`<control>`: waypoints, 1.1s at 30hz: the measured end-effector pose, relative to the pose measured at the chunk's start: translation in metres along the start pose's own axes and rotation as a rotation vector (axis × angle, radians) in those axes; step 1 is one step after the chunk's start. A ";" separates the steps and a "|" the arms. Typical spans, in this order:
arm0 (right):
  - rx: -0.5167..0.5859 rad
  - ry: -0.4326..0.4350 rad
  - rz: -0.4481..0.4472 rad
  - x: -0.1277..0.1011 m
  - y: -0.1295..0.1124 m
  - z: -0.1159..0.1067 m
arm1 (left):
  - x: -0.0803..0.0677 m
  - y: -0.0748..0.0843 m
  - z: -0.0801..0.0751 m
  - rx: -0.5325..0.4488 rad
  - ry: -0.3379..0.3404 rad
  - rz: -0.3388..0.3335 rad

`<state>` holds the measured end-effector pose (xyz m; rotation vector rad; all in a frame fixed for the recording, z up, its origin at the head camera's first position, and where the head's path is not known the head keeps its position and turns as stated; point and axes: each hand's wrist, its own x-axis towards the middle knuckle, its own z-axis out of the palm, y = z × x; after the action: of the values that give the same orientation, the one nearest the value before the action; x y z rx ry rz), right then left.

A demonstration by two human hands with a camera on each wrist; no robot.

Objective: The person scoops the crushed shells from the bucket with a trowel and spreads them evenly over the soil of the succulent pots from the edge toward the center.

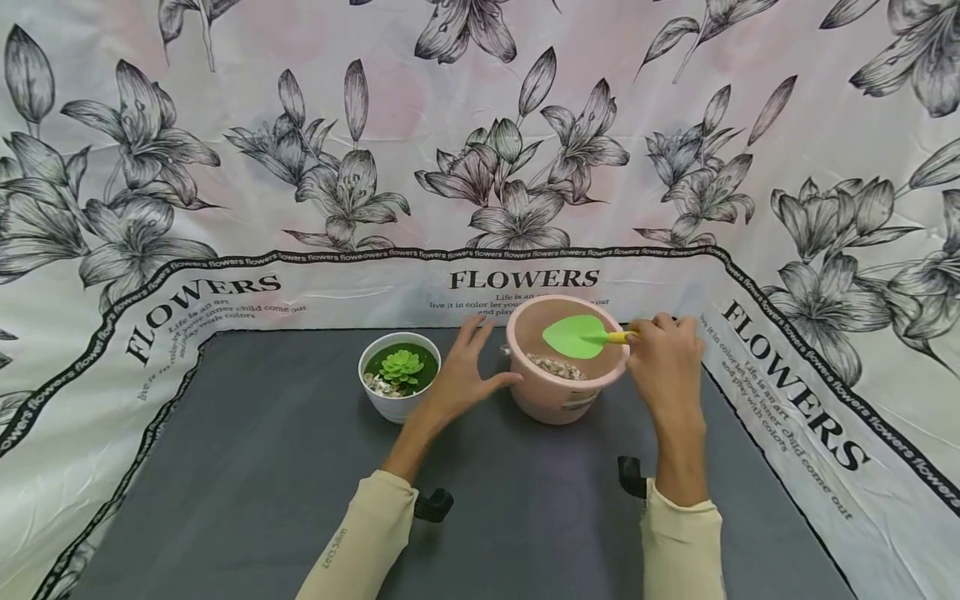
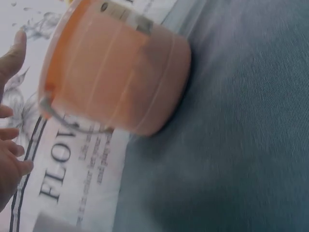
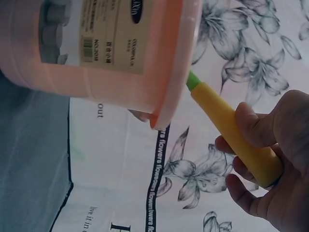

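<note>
- Cream sleeves (image 1: pixel 678 542) sit nearest, both forearms reaching over the grey mat (image 1: pixel 262 467);
- right hand (image 1: pixel 666 360) grips the scoop's yellow handle (image 3: pixel 236 130), its green blade (image 1: pixel 576 336) over the pebbles in the pink bucket (image 1: pixel 558 400);
- left hand (image 1: pixel 463 372), fingers spread, thumb against the bucket wall, seemingly steadying it;
- white succulent pot (image 1: pixel 397 407) just beside; open mat in front.

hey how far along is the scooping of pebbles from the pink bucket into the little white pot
Done: the white pot already holds a green succulent with some pebbles at its edge. In hand: the right hand grips the yellow handle of a green scoop over the pink bucket; the blade looks empty. The left hand rests open beside the bucket. Left: pebbles remain in the bucket.
</note>
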<state>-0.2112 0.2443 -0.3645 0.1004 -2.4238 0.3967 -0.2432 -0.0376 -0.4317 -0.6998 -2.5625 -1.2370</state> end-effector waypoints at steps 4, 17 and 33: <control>-0.060 -0.053 -0.076 0.008 0.005 0.012 | 0.009 0.009 0.013 0.003 -0.049 -0.003; -0.201 -0.090 -0.206 0.018 0.011 0.044 | 0.011 0.010 0.036 -0.021 -0.103 -0.102; -0.230 -0.342 -0.097 0.028 -0.006 0.066 | 0.010 0.006 0.036 -0.086 -0.079 -0.100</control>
<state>-0.2722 0.2192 -0.3934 0.1971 -2.7687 0.0567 -0.2481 -0.0034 -0.4463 -0.6573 -2.6514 -1.3839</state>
